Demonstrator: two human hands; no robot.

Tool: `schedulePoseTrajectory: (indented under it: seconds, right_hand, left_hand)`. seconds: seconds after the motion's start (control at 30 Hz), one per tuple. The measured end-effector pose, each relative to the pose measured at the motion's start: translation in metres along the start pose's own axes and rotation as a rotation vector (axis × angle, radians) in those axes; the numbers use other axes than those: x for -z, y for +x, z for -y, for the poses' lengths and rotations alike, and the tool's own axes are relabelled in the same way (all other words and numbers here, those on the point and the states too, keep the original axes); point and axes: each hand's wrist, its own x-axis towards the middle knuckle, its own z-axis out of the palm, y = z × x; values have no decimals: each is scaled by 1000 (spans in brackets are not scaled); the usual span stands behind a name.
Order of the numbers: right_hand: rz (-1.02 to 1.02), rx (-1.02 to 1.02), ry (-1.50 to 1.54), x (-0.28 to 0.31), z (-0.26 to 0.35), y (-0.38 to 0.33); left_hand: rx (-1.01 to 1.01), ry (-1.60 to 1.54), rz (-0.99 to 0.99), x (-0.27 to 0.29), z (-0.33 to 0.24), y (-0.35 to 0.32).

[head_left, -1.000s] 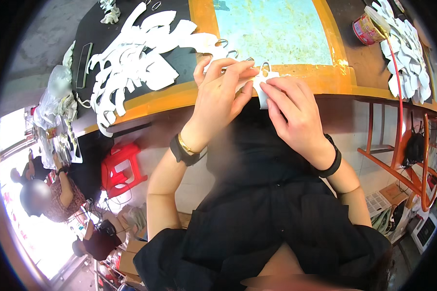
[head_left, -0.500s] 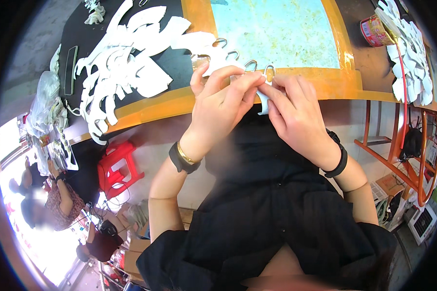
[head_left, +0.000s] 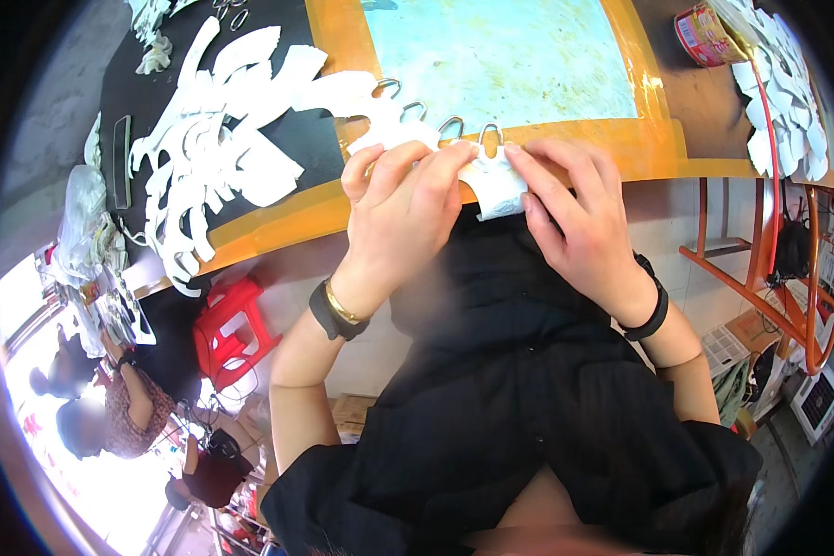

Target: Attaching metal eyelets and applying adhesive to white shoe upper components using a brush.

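Observation:
A small white flexible piece [head_left: 500, 193] hangs over the near table edge between my hands, with a metal ring [head_left: 490, 139] at its top end. My left hand [head_left: 403, 204] pinches its left upper corner between thumb and fingers. My right hand [head_left: 579, 218] holds the right side, index fingertip by the ring and thumb against the lower edge. More metal rings [head_left: 451, 127] lie in a row to the left, next to white pieces partly covered by my left hand. A large heap of white cut pieces [head_left: 241, 120] spreads over the black surface further left.
Orange tape [head_left: 658, 153] borders a light blue sheet [head_left: 510, 60] on the table. At the right stand a red tub [head_left: 704, 37] and another pile of white pieces [head_left: 786, 102]. A red stool [head_left: 233, 329] is below left, an orange metal frame [head_left: 746, 289] below right. Other people sit far left.
The white piece, mostly hidden between my fingers before, now shows broad and spread below the ring. My hands have moved slightly apart, and the whole view has shifted a little.

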Motion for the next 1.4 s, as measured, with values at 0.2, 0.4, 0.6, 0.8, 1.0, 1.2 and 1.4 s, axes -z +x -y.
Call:
schedulePoseTrajectory:
  seconds: [0.2, 0.4, 0.6, 0.8, 1.0, 1.2, 1.4]
  right_hand:
    - [23, 149, -69, -1, -4, 4]
    - [93, 214, -78, -3, -8, 1]
    - [86, 223, -85, -5, -7, -5]
    - [129, 241, -307, 4, 7, -4]
    - [125, 314, -406, 1, 14, 4]
    - [132, 336, -389, 0, 14, 4]
    - [83, 263, -285, -10, 3, -14]
  left_hand:
    - [17, -82, 31, 2, -1, 4]
    - [-38, -22, 120, 9, -4, 7]
    - [3, -46, 131, 9, -7, 7]
    - [-40, 24, 102, 7, -5, 5]
    - [-34, 13, 114, 6, -6, 7]
    - [-15, -25, 86, 7, -7, 8]
    - [-25, -62, 68, 6, -5, 7]
